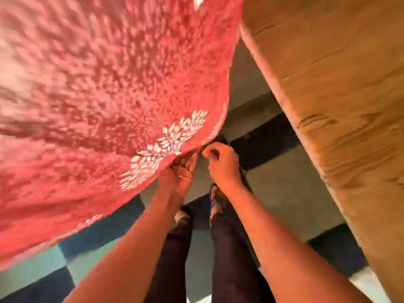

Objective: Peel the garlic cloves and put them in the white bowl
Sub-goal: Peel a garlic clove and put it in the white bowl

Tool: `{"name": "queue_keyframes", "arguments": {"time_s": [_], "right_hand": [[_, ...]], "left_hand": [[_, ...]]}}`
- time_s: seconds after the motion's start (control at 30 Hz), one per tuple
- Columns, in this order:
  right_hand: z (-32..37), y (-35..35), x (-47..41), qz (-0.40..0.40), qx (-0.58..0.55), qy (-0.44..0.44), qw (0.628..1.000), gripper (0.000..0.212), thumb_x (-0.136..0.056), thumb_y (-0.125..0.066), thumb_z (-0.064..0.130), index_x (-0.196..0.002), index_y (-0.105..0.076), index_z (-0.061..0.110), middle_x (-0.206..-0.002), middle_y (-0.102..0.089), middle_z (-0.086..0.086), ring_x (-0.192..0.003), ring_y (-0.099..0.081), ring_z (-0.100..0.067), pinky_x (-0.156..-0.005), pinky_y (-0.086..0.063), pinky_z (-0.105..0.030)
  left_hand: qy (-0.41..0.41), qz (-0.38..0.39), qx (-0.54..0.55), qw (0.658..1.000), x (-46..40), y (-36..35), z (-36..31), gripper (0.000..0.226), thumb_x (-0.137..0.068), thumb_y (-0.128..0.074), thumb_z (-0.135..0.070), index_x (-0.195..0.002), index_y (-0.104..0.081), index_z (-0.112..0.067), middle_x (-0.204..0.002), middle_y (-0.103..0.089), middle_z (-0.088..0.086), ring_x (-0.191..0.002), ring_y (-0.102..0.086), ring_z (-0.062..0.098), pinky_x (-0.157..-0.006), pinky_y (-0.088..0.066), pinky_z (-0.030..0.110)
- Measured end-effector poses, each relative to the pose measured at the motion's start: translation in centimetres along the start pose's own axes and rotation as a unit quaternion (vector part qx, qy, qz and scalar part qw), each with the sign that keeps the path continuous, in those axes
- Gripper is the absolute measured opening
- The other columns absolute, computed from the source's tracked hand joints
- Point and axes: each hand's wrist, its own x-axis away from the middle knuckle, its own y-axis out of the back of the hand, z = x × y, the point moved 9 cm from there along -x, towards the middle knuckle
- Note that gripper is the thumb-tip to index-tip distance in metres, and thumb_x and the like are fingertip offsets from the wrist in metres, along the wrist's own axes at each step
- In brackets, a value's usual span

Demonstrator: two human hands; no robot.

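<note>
- Looking straight down past both forearms at a checkered floor (284, 193) of pale and dark tiles.
- Left hand (182, 169) palm up, fingers partly tucked under the hem of a red cloth (98, 106); open or gripping cannot be told, fingers hidden by the fabric.
- Right hand (220, 162) just beside the left, fingers curled inward, thumb tip meeting fingertips as if pinching; anything held too small or blurred to make out.
- Garlic and white bowl nowhere visible in this view.
- Red cloth with white leaf print filling the upper left, blurred.
- Tan tabletop (338, 95) edge along the right side.
- Dark trouser legs (229, 248) and sandalled feet (216, 204) below the hands.
</note>
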Motion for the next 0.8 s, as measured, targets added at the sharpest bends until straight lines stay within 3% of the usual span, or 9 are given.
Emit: {"name": "queue_keyframes", "arguments": {"time_s": [0.07,0.13,0.23,0.3,0.43,0.57,0.63,0.7,0.8], "right_hand": [[-3.1,-3.0,-3.4,0.012,0.036,-0.007,0.999,0.011,-0.089,-0.066,0.004,-0.09,-0.076,0.009,-0.09,-0.076,-0.01,-0.082,-0.067,-0.023,-0.076,-0.047,-0.033],[-6.5,-7.2,-7.0,0.041,0.073,-0.015,0.996,0.011,-0.086,-0.068,0.006,-0.084,-0.075,0.014,-0.09,-0.076,-0.01,-0.084,-0.067,-0.023,-0.074,-0.048,-0.034],[-10.3,-12.8,-11.5,0.08,0.119,-0.004,0.99,0.01,-0.079,-0.066,0.022,-0.082,-0.071,0.014,-0.085,-0.074,-0.009,-0.085,-0.069,-0.032,-0.075,-0.055,-0.046],[-11.7,-16.3,-14.4,0.112,0.139,0.007,0.984,0.024,-0.079,-0.063,0.027,-0.089,-0.073,0.007,-0.095,-0.073,-0.015,-0.094,-0.068,-0.034,-0.08,-0.053,-0.045],[-13.2,-21.5,-20.5,0.145,0.196,0.058,0.968,0.014,-0.084,-0.066,0.01,-0.094,-0.076,0.006,-0.104,-0.072,-0.016,-0.103,-0.066,-0.034,-0.081,-0.05,-0.036],[-15.8,-25.2,-25.1,0.147,0.231,0.091,0.957,0.011,-0.087,-0.06,0.006,-0.085,-0.071,0.008,-0.097,-0.073,-0.014,-0.098,-0.067,-0.03,-0.06,-0.037,-0.026],[-15.9,-26.5,-26.5,0.156,0.256,0.134,0.945,0.011,-0.09,-0.058,0.003,-0.085,-0.068,0.008,-0.101,-0.071,-0.018,-0.104,-0.063,-0.034,-0.062,-0.026,-0.024],[-15.5,-27.8,-27.3,0.171,0.279,0.189,0.926,0.012,-0.09,-0.058,0.004,-0.091,-0.069,0.004,-0.106,-0.07,-0.02,-0.107,-0.062,-0.036,-0.069,-0.03,-0.032],[-15.7,-29.3,-27.9,0.191,0.302,0.241,0.902,0.011,-0.086,-0.055,0.008,-0.092,-0.064,0.008,-0.102,-0.068,-0.022,-0.102,-0.063,-0.039,-0.075,-0.039,-0.039]], "left_hand": [[-0.024,-0.011,0.02,0.999,-5.0,2.9,-2.1,0.037,-0.063,-0.081,-0.005,-0.097,-0.074,0.009,-0.136,-0.061,0.027,-0.128,-0.057,0.034,-0.106,-0.049,0.036],[-0.062,-0.043,0.083,0.994,-9.2,5.4,-5.0,0.029,-0.066,-0.062,-0.002,-0.088,-0.073,0.013,-0.16,-0.038,0.016,-0.119,-0.06,0.036,-0.094,-0.056,0.048],[-0.088,0.008,0.09,0.992,-12.4,3.7,-7.8,0.035,-0.07,-0.046,0.0,-0.088,-0.072,0.016,-0.125,-0.067,0.028,-0.111,-0.069,0.032,-0.081,-0.055,0.03],[-0.111,0.017,0.102,0.988,-14.8,3.7,-8.8,0.04,-0.088,-0.035,0.0,-0.087,-0.07,0.02,-0.102,-0.071,0.035,-0.105,-0.069,0.036,-0.101,-0.05,0.035],[-0.109,0.019,0.118,0.987,-21.0,7.6,-7.9,0.043,-0.094,-0.033,-0.005,-0.086,-0.067,0.021,-0.096,-0.07,0.037,-0.093,-0.072,0.048,-0.102,-0.051,0.043],[-0.098,-0.037,0.102,0.989,-26.7,13.2,-5.7,0.056,-0.102,-0.028,-0.009,-0.08,-0.069,0.023,-0.093,-0.071,0.036,-0.114,-0.063,0.045,-0.114,-0.043,0.047],[-0.106,-0.061,0.103,0.987,-29.2,15.2,-5.3,0.051,-0.104,-0.029,-0.01,-0.102,-0.068,0.023,-0.108,-0.068,0.038,-0.127,-0.056,0.05,-0.113,-0.044,0.05],[-0.121,-0.075,0.119,0.983,-31.2,16.3,-5.7,0.046,-0.106,-0.029,-0.01,-0.13,-0.054,0.02,-0.135,-0.056,0.037,-0.135,-0.05,0.048,-0.115,-0.042,0.05],[-0.133,-0.083,0.089,0.984,-32.8,17.1,-6.3,0.038,-0.103,-0.029,-0.004,-0.109,-0.06,0.017,-0.125,-0.062,0.037,-0.126,-0.058,0.048,-0.114,-0.043,0.049]]}}
